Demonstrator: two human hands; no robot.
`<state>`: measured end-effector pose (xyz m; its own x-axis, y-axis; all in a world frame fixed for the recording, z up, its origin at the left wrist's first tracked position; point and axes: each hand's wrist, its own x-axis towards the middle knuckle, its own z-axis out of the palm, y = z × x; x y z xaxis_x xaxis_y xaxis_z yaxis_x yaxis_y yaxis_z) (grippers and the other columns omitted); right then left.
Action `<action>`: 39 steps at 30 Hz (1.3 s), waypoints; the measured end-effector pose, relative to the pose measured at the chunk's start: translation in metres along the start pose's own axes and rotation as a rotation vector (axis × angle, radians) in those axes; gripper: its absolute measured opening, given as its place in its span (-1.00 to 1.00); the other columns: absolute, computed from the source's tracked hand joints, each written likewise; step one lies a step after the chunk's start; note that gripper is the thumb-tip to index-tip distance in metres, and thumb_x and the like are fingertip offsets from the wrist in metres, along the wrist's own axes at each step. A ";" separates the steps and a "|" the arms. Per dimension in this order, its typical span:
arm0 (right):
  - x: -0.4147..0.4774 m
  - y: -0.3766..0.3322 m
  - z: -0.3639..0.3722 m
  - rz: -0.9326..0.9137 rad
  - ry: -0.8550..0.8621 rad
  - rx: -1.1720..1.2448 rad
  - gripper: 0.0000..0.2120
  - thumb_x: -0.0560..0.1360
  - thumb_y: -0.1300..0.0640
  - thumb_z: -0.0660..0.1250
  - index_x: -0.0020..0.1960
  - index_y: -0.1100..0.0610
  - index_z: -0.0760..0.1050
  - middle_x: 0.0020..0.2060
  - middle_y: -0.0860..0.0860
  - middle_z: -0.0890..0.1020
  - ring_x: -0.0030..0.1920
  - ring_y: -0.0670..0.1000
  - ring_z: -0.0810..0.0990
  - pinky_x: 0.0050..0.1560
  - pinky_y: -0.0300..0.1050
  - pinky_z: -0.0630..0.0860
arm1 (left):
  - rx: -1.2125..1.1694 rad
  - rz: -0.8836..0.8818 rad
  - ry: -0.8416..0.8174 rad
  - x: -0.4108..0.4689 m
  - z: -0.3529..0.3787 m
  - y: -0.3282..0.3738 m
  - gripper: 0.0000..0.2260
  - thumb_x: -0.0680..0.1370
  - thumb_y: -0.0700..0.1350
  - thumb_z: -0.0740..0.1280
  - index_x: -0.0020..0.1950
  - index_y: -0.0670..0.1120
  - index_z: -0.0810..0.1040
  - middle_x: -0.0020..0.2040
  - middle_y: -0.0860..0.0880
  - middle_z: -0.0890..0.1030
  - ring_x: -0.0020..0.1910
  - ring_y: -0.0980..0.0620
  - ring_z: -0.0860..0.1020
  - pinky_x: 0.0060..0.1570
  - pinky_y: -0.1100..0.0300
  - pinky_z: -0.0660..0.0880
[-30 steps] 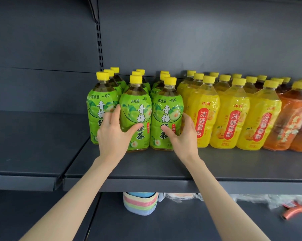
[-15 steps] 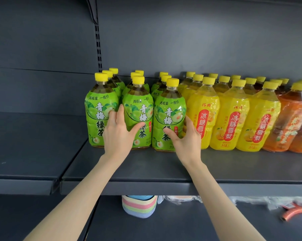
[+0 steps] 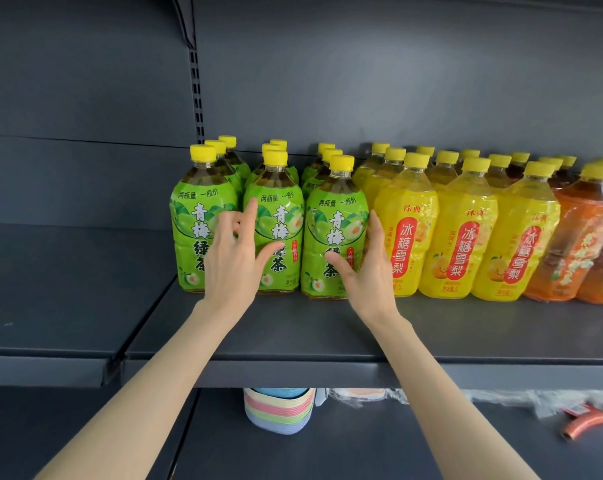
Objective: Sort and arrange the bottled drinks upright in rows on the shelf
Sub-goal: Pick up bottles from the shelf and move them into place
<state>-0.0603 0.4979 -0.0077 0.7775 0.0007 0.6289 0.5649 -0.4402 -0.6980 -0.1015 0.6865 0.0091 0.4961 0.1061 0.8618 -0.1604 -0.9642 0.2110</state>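
— So, what do the drinks look like on your feed?

— I see green bottles (image 3: 203, 237) with yellow caps, upright, in three rows running front to back, at centre frame on the dark grey shelf (image 3: 328, 337). Right of them stand yellow bottles (image 3: 461, 237), touching the green ones. Orange bottles (image 3: 577, 244) follow at the right edge, and all of these have yellow caps too.

— Any writing you can read?

— The green labels say 青梅绿茶 in big white characters, with 两瓶量 一瓶价 across the top and pictures of plums. The yellow ones carry 冰糖雪梨 on a red oval. The orange labels are too blurred for me.

— And the hands?

— My left hand (image 3: 232, 268) lies against the front row, fingers spread and fairly straight. They reach up the gap between the leftmost bottle and the middle green bottle (image 3: 282, 220), and the thumb rests across that middle label. It grasps nothing. My right hand (image 3: 367, 271) is released as well. Its thumb is on the front of the right green bottle (image 3: 334, 230), and its straight fingers sit in the seam beside the first yellow one.

— Anything underneath?

— Below the shelf I see a stack of pastel containers (image 3: 279, 410) at bottom centre and a curved orange piece (image 3: 591, 422) at lower right.
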 end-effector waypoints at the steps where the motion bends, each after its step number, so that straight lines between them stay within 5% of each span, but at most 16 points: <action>1: 0.000 0.000 0.000 -0.017 0.003 -0.018 -0.15 0.47 0.05 0.43 0.57 0.06 -0.03 0.46 0.04 0.32 0.43 -0.01 0.33 0.29 -0.22 0.31 | -0.001 0.009 0.004 0.000 0.000 0.000 -0.39 0.42 0.05 0.45 0.34 -0.27 0.43 -0.05 -0.26 0.49 -0.17 -0.13 0.55 -0.44 0.11 0.49; 8: -0.002 -0.002 0.000 -0.020 -0.021 -0.026 -0.14 0.49 0.04 0.41 0.57 0.04 -0.08 0.48 0.03 0.30 0.44 -0.01 0.31 0.24 -0.24 0.28 | 0.018 0.020 0.004 -0.003 0.001 0.000 -0.39 0.43 0.02 0.47 0.36 -0.28 0.41 0.00 -0.28 0.49 -0.10 -0.14 0.54 -0.42 0.16 0.45; 15: -0.001 -0.010 -0.005 0.007 -0.056 0.064 -0.14 0.46 0.05 0.45 0.56 0.07 -0.02 0.47 0.04 0.30 0.43 0.00 0.34 0.39 0.00 0.38 | -0.088 0.003 0.037 0.007 -0.008 0.006 -0.53 0.54 -0.01 0.35 0.28 -0.34 0.43 0.20 -0.29 0.46 0.19 -0.22 0.47 0.13 -0.02 0.46; 22: 0.022 -0.025 -0.009 0.133 -0.134 0.292 -0.03 0.43 -0.11 0.44 0.58 0.01 -0.14 0.47 -0.03 0.32 0.37 -0.09 0.39 0.33 -0.11 0.40 | -0.205 -0.089 -0.032 0.057 -0.007 0.024 -0.38 0.60 0.09 0.19 0.51 -0.25 0.10 0.48 -0.21 0.24 0.45 -0.13 0.26 0.32 0.06 0.29; 25: 0.029 -0.022 -0.006 0.224 -0.173 0.397 0.07 0.32 -0.22 0.44 0.58 0.01 -0.16 0.47 -0.02 0.31 0.42 -0.01 0.35 0.40 0.01 0.36 | -0.199 -0.156 -0.139 0.072 0.000 0.026 -0.30 0.59 0.14 0.17 0.54 -0.22 -0.04 0.48 -0.21 0.25 0.43 -0.15 0.28 0.32 0.03 0.29; 27: 0.033 -0.020 -0.004 0.261 -0.176 0.443 0.09 0.26 -0.23 0.45 0.58 0.01 -0.10 0.42 -0.03 0.38 0.37 -0.02 0.41 0.30 -0.09 0.45 | -0.202 -0.179 -0.164 0.074 0.003 0.027 -0.31 0.60 0.12 0.18 0.54 -0.22 -0.05 0.46 -0.22 0.29 0.41 -0.15 0.31 0.30 0.03 0.31; 30: 0.038 -0.019 -0.004 0.267 -0.182 0.505 -0.08 0.25 -0.19 0.47 0.50 -0.01 0.17 0.25 -0.06 0.56 0.18 -0.08 0.59 -0.03 -0.30 0.59 | -0.182 -0.167 -0.093 0.070 0.004 0.028 -0.34 0.61 0.07 0.19 0.53 -0.25 -0.01 0.41 -0.25 0.35 0.37 -0.17 0.35 0.28 0.04 0.33; 39: 0.038 -0.017 0.004 0.247 -0.190 0.605 -0.30 0.29 -0.14 0.47 0.37 -0.02 0.35 0.10 -0.08 0.64 0.03 -0.12 0.66 -0.15 -0.29 0.59 | -0.097 -0.109 0.032 0.069 0.011 0.024 -0.39 0.61 0.01 0.21 0.50 -0.32 0.09 0.20 -0.29 0.50 0.16 -0.22 0.49 0.13 -0.01 0.43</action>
<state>-0.0392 0.5093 0.0262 0.9074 0.1466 0.3939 0.3767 0.1318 -0.9169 -0.0622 0.6679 0.0689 0.4881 0.2179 0.8451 -0.1896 -0.9187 0.3464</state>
